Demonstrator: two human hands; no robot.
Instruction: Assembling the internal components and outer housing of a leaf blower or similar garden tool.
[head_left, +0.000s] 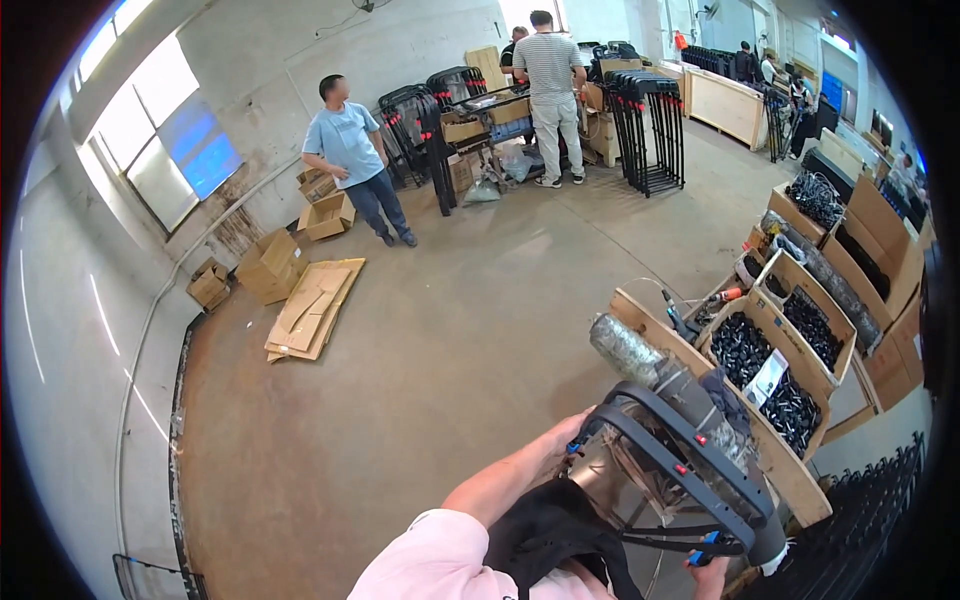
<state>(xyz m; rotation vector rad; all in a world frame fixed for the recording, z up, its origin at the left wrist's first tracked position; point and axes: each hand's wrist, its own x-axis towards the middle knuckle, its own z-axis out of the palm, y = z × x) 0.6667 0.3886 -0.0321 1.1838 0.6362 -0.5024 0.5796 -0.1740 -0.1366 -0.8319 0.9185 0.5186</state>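
Just in front of me lies a black tubular frame (640, 450) with curved bars and small red pieces, resting across a wrapped roller (625, 345) on a wooden bench. My left hand (568, 436) is closed on the frame's near left end, beside a small blue part; its fingertips are partly hidden. At the lower edge, my right hand (709, 577) is closed round the frame's other end next to a blue piece (708, 546). Most of its fingers are cut off or covered. A black apron (545, 530) hangs at my front.
Wooden boxes of small black parts (745, 345) stand right of the bench, with a power tool (682, 320) nearby. Black racks (875, 520) fill the lower right. Flattened cardboard (312, 310) lies on the floor left. A person in blue (350, 145) stands beyond; others work at the back.
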